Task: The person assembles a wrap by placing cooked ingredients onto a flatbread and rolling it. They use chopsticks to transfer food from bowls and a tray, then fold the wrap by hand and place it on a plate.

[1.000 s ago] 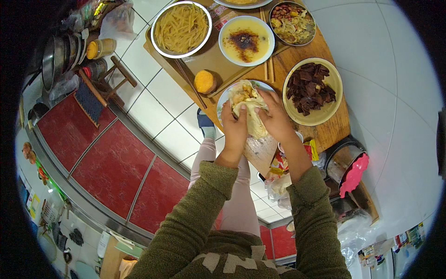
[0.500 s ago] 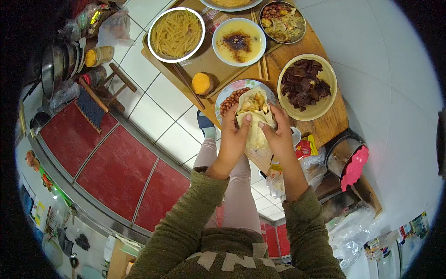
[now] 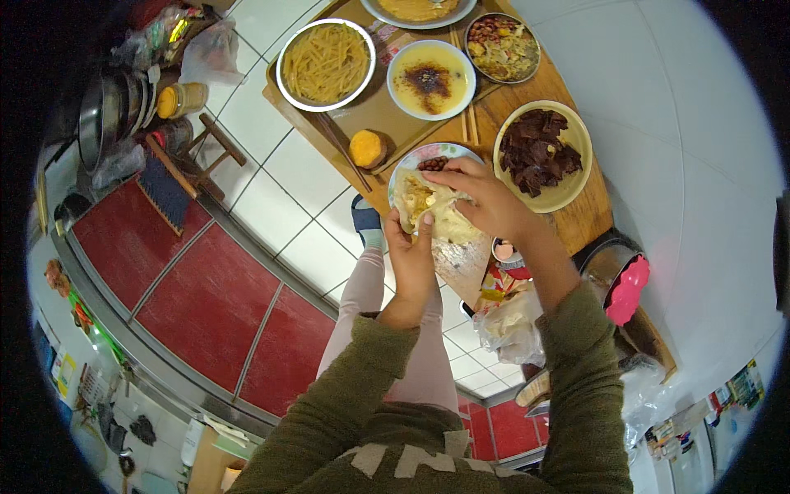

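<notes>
A pale thin flatbread wrap (image 3: 440, 216) with yellow filling is held above a small patterned plate (image 3: 411, 159) at the near edge of a low wooden table (image 3: 576, 218). My left hand (image 3: 411, 251) grips the wrap from below, thumb on its near edge. Reaching over its top, my right hand (image 3: 485, 198) folds the far side down with its fingers. Reddish-brown beans (image 3: 434, 163) lie on the plate just beyond the wrap.
On the table stand a yellow bowl of dark meat slices (image 3: 539, 154), a bowl of yellow soup (image 3: 430, 79), a dish of noodles (image 3: 326, 62), a mixed dish (image 3: 504, 47), an orange fruit (image 3: 367, 148) and chopsticks (image 3: 346, 152). Bags (image 3: 514, 325) and a pot with a pink lid (image 3: 625, 288) sit to the right.
The wrap has moved left and lower over the plate. My right hand went from its side to over its top, folding it; my left hand shifted beneath.
</notes>
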Demonstrator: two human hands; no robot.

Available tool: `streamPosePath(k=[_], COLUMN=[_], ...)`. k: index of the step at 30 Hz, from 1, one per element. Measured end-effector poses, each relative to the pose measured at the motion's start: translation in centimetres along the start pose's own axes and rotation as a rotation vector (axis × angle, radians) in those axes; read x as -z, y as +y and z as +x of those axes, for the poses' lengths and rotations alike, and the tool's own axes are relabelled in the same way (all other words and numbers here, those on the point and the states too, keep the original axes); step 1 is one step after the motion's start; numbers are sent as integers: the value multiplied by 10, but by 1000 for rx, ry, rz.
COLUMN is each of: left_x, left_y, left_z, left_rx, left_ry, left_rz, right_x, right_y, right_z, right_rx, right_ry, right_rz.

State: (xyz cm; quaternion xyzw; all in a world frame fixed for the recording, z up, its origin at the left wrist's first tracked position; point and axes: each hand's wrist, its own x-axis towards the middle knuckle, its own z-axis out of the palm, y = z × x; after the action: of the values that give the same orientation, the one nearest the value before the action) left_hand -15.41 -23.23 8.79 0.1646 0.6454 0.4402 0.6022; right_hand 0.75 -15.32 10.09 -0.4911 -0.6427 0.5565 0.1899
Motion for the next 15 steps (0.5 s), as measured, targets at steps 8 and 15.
streamPosePath(k=[8, 15], left_x=[-14, 5], left_y=[-52, -102], left_z=[-4, 12], left_rx=[143, 63], left_ry=[117, 74], left_rz=[-293, -84], right_x=[0, -25], right_y=[22, 30], right_z=[65, 70], right_rx=[43, -66], right_ry=[-485, -598], right_rz=[-290, -561])
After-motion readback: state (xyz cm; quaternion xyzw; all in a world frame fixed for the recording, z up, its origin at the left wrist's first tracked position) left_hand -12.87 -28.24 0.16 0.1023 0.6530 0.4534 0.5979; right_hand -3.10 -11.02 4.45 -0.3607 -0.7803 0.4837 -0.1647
